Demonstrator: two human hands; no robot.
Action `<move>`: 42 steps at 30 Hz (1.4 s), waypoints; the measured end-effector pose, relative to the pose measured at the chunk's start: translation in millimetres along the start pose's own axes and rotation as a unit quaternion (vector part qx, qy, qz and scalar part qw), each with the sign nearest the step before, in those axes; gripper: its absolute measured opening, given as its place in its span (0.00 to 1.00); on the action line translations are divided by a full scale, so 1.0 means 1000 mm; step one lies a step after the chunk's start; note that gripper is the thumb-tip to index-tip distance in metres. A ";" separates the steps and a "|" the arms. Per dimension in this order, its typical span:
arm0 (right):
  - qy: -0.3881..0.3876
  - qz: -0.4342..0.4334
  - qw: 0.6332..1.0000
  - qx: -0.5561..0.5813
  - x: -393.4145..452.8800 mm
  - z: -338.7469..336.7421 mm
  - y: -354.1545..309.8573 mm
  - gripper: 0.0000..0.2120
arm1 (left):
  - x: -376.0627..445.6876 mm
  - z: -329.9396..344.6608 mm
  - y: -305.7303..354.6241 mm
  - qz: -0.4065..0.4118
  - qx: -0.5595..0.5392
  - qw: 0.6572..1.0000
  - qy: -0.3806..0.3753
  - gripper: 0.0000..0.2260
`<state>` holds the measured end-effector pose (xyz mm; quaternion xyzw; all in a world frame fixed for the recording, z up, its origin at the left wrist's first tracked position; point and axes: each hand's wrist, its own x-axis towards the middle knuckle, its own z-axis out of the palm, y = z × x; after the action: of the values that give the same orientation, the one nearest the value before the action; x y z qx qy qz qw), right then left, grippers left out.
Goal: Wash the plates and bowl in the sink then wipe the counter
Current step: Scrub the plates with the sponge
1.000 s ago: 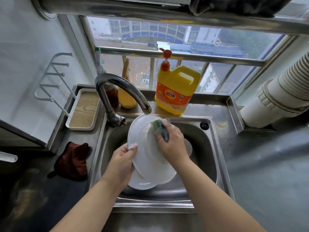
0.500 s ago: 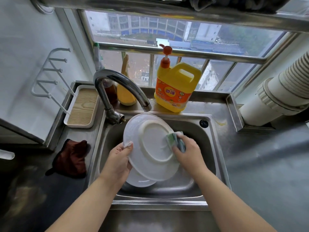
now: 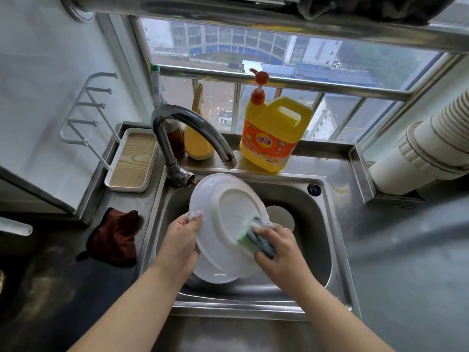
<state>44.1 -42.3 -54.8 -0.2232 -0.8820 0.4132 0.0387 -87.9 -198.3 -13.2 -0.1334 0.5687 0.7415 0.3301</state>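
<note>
Plate [image 3: 223, 212] first: it is white and round, and you hold it tilted over the sink [image 3: 322, 250] with its bottom side facing you. You can see the raised ring on its base. Your left hand [image 3: 180, 245] grips its left rim, thumb on top with a bit of foam on it. Your right hand [image 3: 279, 252] is curled tight around a green and dark sponge [image 3: 255, 240], and the sponge presses on the lower right part of the plate.

Under the plate lies a second white dish [image 3: 215, 275], mostly covered, so you cannot tell if it is a plate or a bowl. A pale round shape [image 3: 280, 218] peeks out behind the plate on the right; it is too hidden to name.

The tap [image 3: 193, 128] curves just above the plate's top edge, very close. The sink walls sit near both hands. A yellow soap jug [image 3: 274, 133] stands on the ledge behind the sink. A dark red cloth [image 3: 114, 237] lies on the counter [image 3: 393, 250] left of the sink, and the counter to the right is wide and grey. Your arms are cut off at the bottom of the view
</note>
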 end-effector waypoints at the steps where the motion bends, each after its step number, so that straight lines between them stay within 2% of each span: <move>1: 0.014 0.021 1.000 -0.013 0.001 -0.006 0.009 0.25 | -0.002 0.000 0.000 -0.003 0.005 1.000 -0.003 0.09; 4: 0.046 0.069 0.996 -0.026 0.023 -0.020 0.015 0.22 | -0.009 0.003 -0.003 -0.015 0.027 0.999 -0.033 0.09; 7: 0.081 0.095 0.992 0.002 0.052 -0.025 -0.006 0.22 | -0.016 0.010 -0.005 -0.017 0.053 0.996 -0.073 0.10; 13: 0.033 -0.002 0.999 0.015 0.063 0.003 -0.053 0.24 | -0.016 0.015 -0.006 0.001 0.067 0.994 -0.083 0.09; 18: -0.009 -0.055 0.998 -0.001 0.048 0.008 -0.053 0.24 | -0.014 0.003 -0.007 0.013 0.103 0.990 -0.093 0.09; 24: 0.023 0.062 0.997 0.027 0.082 -0.012 -0.030 0.25 | -0.022 0.001 -0.008 0.031 0.073 0.989 -0.126 0.09; 29: 0.029 0.164 0.984 0.055 0.068 -0.018 -0.013 0.25 | -0.016 -0.004 -0.004 0.025 0.010 0.994 -0.109 0.09; 34: 0.071 0.219 0.967 0.111 0.025 0.003 -0.004 0.24 | -0.006 -0.005 -0.003 0.030 -0.049 0.997 -0.055 0.06; 39: 0.095 0.193 0.971 0.102 -0.005 0.031 -0.027 0.25 | 0.000 0.008 -0.005 0.050 -0.088 0.995 0.008 0.09; 42: 0.083 0.132 0.984 0.090 -0.014 0.046 -0.046 0.24 | 0.002 0.016 -0.006 0.047 -0.084 0.995 0.022 0.09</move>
<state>28.1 -106.3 -49.4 -0.3669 -0.7977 0.4723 0.0771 -82.2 -182.0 -13.9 -0.1498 0.5174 0.7980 0.2703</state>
